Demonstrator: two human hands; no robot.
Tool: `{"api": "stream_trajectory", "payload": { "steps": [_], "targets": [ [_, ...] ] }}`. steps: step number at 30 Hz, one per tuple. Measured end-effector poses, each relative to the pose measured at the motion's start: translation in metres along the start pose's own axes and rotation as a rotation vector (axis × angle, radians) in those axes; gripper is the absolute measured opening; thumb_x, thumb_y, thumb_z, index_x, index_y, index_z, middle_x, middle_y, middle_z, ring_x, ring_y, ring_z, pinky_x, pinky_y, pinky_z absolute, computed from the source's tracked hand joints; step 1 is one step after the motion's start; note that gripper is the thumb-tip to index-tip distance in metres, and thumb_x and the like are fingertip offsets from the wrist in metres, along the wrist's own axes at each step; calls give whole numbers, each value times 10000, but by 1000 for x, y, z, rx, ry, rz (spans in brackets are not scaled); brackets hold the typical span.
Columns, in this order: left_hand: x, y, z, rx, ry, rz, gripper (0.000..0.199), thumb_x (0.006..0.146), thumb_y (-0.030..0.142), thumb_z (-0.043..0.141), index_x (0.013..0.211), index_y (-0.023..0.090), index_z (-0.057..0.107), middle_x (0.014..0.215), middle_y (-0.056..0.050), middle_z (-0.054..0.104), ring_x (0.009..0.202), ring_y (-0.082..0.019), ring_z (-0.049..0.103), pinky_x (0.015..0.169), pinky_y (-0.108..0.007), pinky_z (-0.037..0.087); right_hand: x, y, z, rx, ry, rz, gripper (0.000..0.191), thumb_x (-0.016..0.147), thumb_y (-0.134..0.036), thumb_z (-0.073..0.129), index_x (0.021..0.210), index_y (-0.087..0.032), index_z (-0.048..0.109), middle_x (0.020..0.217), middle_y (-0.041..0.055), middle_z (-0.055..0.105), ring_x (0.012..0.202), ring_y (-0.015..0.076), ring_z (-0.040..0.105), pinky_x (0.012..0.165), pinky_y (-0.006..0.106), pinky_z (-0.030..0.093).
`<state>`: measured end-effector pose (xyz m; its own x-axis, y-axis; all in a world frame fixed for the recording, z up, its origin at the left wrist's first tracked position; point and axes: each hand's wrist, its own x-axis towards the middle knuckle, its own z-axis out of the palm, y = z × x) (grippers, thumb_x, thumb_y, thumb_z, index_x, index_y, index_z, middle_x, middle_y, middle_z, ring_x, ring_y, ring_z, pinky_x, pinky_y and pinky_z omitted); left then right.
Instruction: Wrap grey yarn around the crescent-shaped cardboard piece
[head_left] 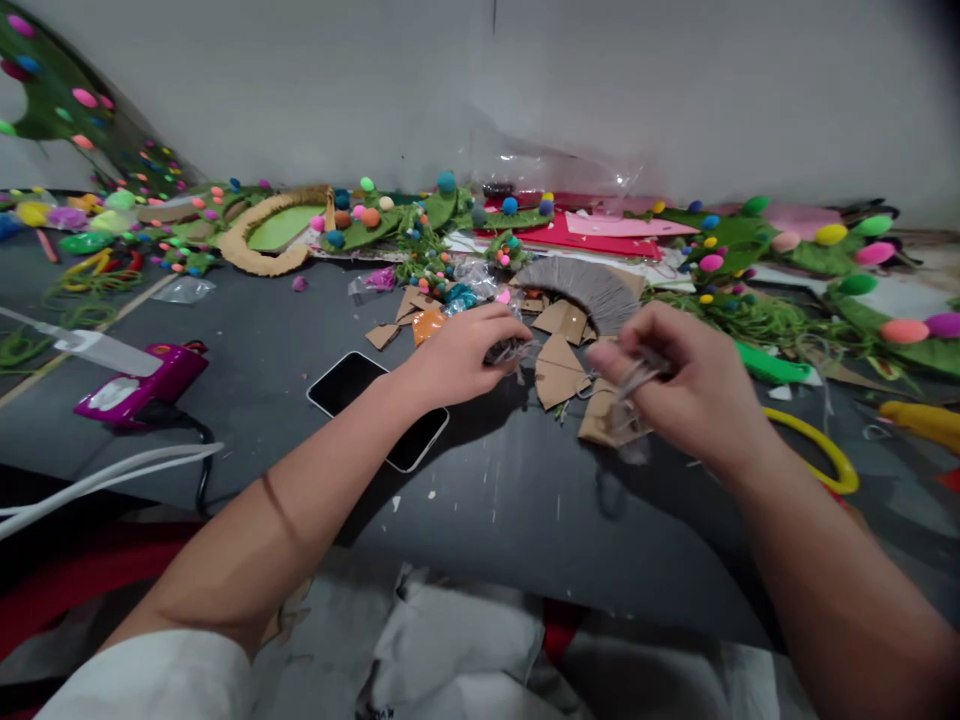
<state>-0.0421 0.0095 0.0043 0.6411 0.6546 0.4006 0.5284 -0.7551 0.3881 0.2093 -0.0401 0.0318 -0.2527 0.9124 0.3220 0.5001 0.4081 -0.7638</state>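
My left hand [474, 350], over the middle of the dark table [480, 520], is closed round a bundle of grey yarn [508, 350]. To its right, my right hand [675, 375] is closed on loose grey strands [641, 378], blurred by motion. Between and behind the hands lies a curved piece wrapped in grey yarn [581, 285]. Cut cardboard pieces [559, 373] lie just in front of it. A phone with a dark screen [349, 383] rests partly beneath my left forearm.
A purple glue gun [142, 385] and white cables [112, 475] are at the left. Green pieces with coloured pompoms [375, 225] and a tan wrapped ring [262, 260] line the back. At the right are a yellow ring [832, 460] and scissors with yellow handles [919, 422].
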Motion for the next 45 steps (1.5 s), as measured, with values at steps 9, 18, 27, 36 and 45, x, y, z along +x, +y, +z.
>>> {"api": "stream_trajectory", "payload": {
  "steps": [9, 18, 27, 36, 45],
  "targets": [
    [0, 10, 6, 15, -43, 45, 171, 955, 251, 586, 1069, 173, 686, 1037, -85, 680, 942, -212, 662, 794, -334, 503, -3, 6, 23, -201, 9, -138, 263, 990, -418, 550, 826, -306, 723, 936, 56, 670, 848, 233, 650, 757, 384, 488],
    [1, 11, 7, -54, -102, 82, 205, 1006, 342, 503, 950, 186, 624, 874, -63, 650, 838, -208, 631, 743, -324, 464, 5, -4, 30, 782, -24, 329, 400, 1001, -485, 466, 684, -243, 432, 1119, 52, 709, 1073, 246, 690, 913, 438, 576],
    [2, 8, 4, 47, -78, 48, 264, 1014, 384, 518, 839, 203, 599, 780, 14, 653, 777, -164, 602, 882, -393, 359, 7, -7, 13, 909, 43, 267, 405, 1007, -409, 501, 633, -254, 501, 741, 17, 483, 796, 195, 606, 1021, 470, 532],
    [1, -3, -12, -257, -120, -44, 195, 890, 372, 694, 892, 179, 669, 824, -13, 666, 768, -147, 610, 722, -277, 456, 3, -2, 17, 958, -7, 142, 332, 978, -322, 616, 681, -187, 681, 740, 21, 586, 789, 160, 626, 910, 355, 530],
    [5, -11, -21, -646, -94, -291, 227, 727, 210, 774, 912, 159, 651, 881, -18, 692, 778, -134, 657, 719, -254, 534, -1, 13, 25, 697, -100, 216, 249, 930, -429, 698, 824, -212, 760, 920, 39, 698, 867, 174, 639, 812, 322, 511]
  ]
}}
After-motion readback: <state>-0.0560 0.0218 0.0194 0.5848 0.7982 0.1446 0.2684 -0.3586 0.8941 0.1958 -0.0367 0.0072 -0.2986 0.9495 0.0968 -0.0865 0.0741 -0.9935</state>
